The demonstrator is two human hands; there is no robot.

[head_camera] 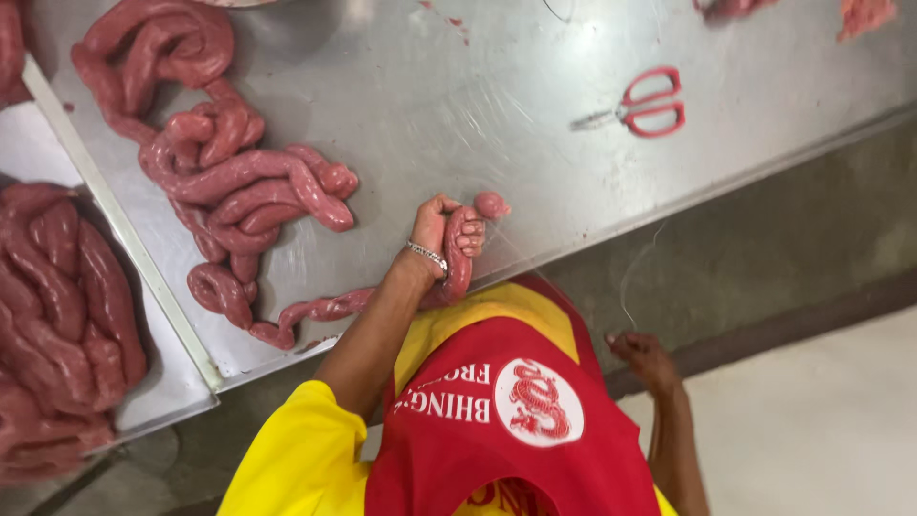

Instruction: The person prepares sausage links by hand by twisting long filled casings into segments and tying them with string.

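Observation:
My left hand (441,229) is closed around the end of a long pink raw sausage (458,258) at the front edge of the steel table (497,105). A silver bracelet sits on that wrist. The sausage tip (492,204) sticks out past my fingers, and the rest trails left into a coiled pile of sausage (229,182). My right hand (642,355) hangs below the table edge with its fingers closed on a thin pale thread (626,282), which runs up toward the table. I wear a yellow shirt and a red apron (506,420).
Red-handled scissors (642,103) lie on the table to the right. A second tray on the left (162,382) holds more sausage coils (57,306). Scraps of meat (864,14) lie at the far right corner. A grey floor lies below.

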